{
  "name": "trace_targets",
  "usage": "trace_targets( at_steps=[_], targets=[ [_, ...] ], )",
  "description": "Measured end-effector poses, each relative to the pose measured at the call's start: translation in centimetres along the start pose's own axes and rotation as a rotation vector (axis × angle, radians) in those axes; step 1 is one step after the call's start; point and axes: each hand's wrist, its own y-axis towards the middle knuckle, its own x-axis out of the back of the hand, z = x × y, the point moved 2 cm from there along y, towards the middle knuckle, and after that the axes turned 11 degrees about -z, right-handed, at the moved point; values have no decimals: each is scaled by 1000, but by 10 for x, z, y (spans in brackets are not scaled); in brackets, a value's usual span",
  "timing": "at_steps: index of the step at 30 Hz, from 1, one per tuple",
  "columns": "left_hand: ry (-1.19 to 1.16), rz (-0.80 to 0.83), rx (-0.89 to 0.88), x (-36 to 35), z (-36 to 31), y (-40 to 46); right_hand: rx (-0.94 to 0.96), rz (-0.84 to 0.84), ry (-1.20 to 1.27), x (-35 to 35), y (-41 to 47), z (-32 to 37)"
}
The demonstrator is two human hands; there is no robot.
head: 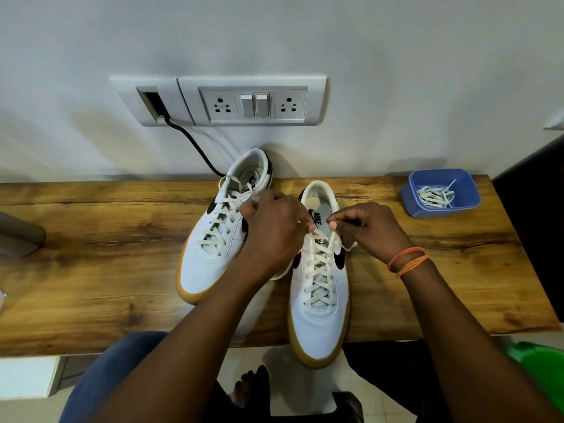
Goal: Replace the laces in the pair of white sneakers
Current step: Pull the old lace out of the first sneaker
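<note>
Two white sneakers with tan soles and black swooshes stand on the wooden table (457, 270). The left sneaker (210, 248) is laced and angled toward the wall. The right sneaker (320, 315) points toward me, its toe past the table's front edge, with a cream lace (320, 270) threaded up its eyelets. Above its tongue, my left hand (274, 227) pinches one lace end. My right hand (369, 227) pinches the other end, which runs up from the top eyelets. A loose stretch of lace trails beside the shoe under my right wrist.
A blue plastic tub (412, 196) at the table's back right holds a bundle of other white laces (435, 195). A wall socket panel (256, 105) with a black cable (195, 148) sits behind the shoes. A grey object (18, 236) lies at the left edge; something green (543, 364) stands lower right.
</note>
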Motion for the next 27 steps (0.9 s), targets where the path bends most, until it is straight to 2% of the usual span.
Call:
trace_targets(
  at_steps=[2,5,9,11,13,15,18,20,24,27],
  targets=[
    [200,-33,50,12,9,8,-14,4,13,1,0,-1],
    [500,-47,246,36,19,8,-7,2,0,0,0,-1],
    [659,128,262,35,18,-4,-15,1,-12,-1,1,1],
    [528,102,222,28,13,-2,-21,2,-10,-1,1,1],
    [262,42,184,22,8,2,-15,1,-13,-1,1,1],
    [118,42,53,16,1,4,-7,-2,-20,-2,1,2],
    [156,112,-81,1,-5,-4,-3,-4,-30,-2,1,3],
    [116,153,-57,-6,-5,-7,-4,0,-34,-1,0,4],
    [16,133,-63,-2,-8,-3,3,5,-38,0,-1,6],
    [48,82,49,15,-7,3,-3,10,-39,1,-1,6]
  ],
)
